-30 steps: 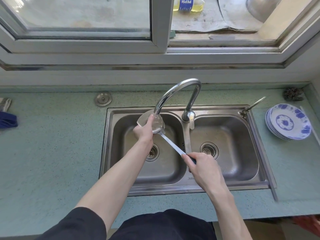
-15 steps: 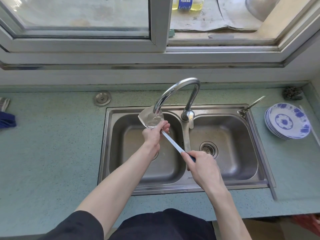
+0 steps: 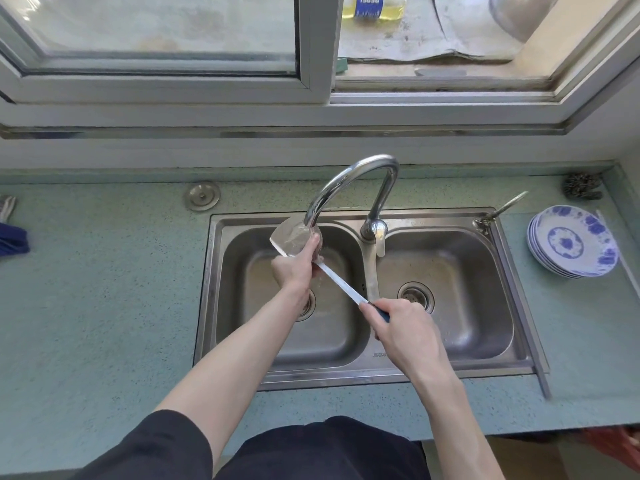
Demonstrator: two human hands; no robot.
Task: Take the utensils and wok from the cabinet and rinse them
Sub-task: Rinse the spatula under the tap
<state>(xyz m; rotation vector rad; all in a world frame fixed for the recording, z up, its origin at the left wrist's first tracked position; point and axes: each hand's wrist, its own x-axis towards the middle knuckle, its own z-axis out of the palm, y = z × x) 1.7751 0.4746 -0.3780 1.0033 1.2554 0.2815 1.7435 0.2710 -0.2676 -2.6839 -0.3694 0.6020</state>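
A person stands at a double stainless-steel sink (image 3: 367,372) set into a speckled green counter (image 3: 104,306), rinsing a metal spatula (image 3: 294,239) under the curved chrome faucet (image 3: 349,178). The right hand (image 3: 405,336) is wrapped around the spatula's dark handle, in front of the divider between the sink's two basins. The left hand (image 3: 294,268) is curled over the near edge of the blade, thumb lying on its face, and holds it just beneath the faucet's spout, above the left basin. The spatula's flat shaft runs diagonally from one hand to the other, across the right half of the left basin. A round metal drain cover (image 3: 202,195) lies on the counter behind the sink's left rear corner. A stack of blue-and-white plates (image 3: 573,242) sits on the counter just right of the sink, with a steel-wool scourer (image 3: 581,185) behind the plates, in the counter's back corner. A blue cloth (image 3: 12,239) lies well to the left of the sink, at the frame's edge. Behind the sink, beyond the window frame, a yellow Pepsi-labelled bottle (image 3: 372,5) lies on the ledge outside.
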